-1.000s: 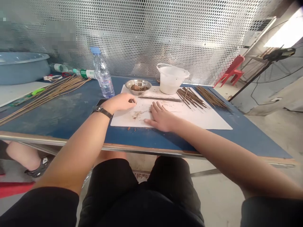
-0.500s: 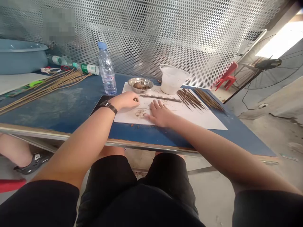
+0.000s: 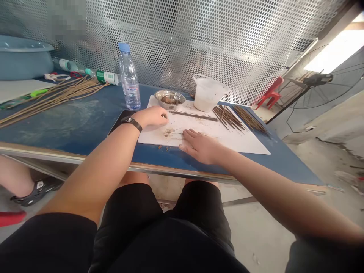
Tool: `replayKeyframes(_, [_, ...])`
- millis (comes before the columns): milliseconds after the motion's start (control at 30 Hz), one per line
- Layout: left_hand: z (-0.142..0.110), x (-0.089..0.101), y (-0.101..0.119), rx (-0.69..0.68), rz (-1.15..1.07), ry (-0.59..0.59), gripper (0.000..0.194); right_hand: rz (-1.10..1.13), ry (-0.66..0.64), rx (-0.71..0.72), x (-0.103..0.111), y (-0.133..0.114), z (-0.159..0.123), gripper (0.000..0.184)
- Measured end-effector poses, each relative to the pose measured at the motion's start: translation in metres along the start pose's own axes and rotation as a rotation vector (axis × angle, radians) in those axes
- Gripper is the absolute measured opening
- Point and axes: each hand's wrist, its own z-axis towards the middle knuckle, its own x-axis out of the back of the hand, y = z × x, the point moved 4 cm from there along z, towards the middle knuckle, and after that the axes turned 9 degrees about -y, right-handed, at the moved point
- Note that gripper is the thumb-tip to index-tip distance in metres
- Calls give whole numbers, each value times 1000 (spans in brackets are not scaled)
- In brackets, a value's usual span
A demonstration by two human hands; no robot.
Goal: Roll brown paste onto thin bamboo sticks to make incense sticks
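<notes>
My right hand [image 3: 200, 146] lies flat, palm down, at the near edge of a white board [image 3: 241, 145]. Its fingertips rest on a thin stick [image 3: 212, 136] that runs sideways across the board. Over the board's left part, my left hand [image 3: 155, 116] is curled with thumb and fingers together; what they hold, if anything, I cannot make out. Brown crumbs [image 3: 168, 132] are scattered between the hands. Just beyond them lie a few long dark incense-like sticks [image 3: 196, 116]. A steel bowl [image 3: 170, 99] with a brown lump inside stands behind my left hand.
A white plastic tub [image 3: 209, 94] stands at the board's back. Bundles of brown sticks [image 3: 231, 118] lie on the right. An upright water bottle [image 3: 130, 81], long tan sticks [image 3: 65, 94] and a blue basin [image 3: 22, 58] occupy the left. Perforated metal sheet [image 3: 170, 41] closes off the back.
My right hand has slid toward me and slightly right, its palm now past the board's near edge. My left hand stays curled in nearly the same place. The view has shifted a little.
</notes>
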Motion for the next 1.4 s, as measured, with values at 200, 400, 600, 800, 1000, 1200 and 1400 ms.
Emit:
replayKeyframes(200, [-3,0,1,-8,-14,-4,38,-5,3,-80,1,15,38,115])
replayKeyframes(400, [-2,0,0,-10,-17,-22,41,-24,-43,-116,6,22,58,121])
replayKeyframes(600, [3,0,-4,-12,19,-21,41,-36,-69,0,5,5,12,120])
replayKeyframes(800, [6,-1,-5,-13,27,-24,41,2,-55,58,4,-4,-16,115])
replayKeyframes(1000, [2,0,-6,1,-4,-38,47,11,-25,-39,2,11,30,120])
replayKeyframes(1200, [-11,3,1,0,-23,-70,47,5,-64,-115,11,21,70,123])
replayKeyframes(1400, [-9,4,1,22,-1,-62,47,-34,-49,-6,3,5,29,121])
